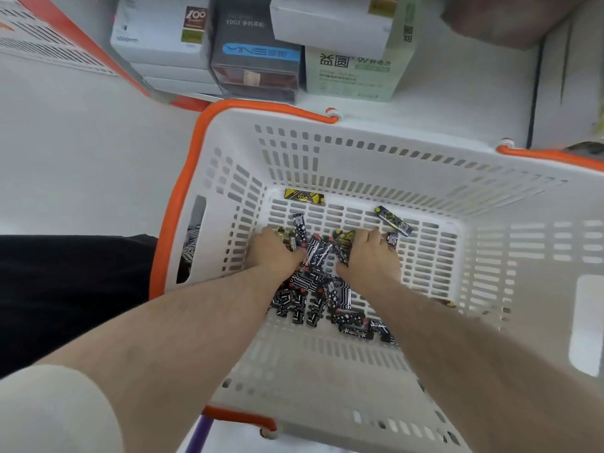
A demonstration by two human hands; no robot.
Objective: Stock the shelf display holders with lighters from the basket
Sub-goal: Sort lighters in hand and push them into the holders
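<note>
A white slotted basket (359,158) with orange handles holds a heap of black-and-white patterned lighters (313,289) on its floor. Both my arms reach down into it. My left hand (276,253) lies on the left side of the heap, fingers curled down among the lighters. My right hand (372,256) lies on the right side, fingers curled down over several lighters. Whether either hand has a hold on a lighter is hidden by the backs of the hands. A yellow-and-black lighter (304,196) lies alone at the far wall, and another (394,220) at the far right.
Stacked product boxes (255,53) stand on the white shelf behind the basket. A second white-and-orange basket (58,44) sits at the top left. A dark surface (72,289) lies left of the basket.
</note>
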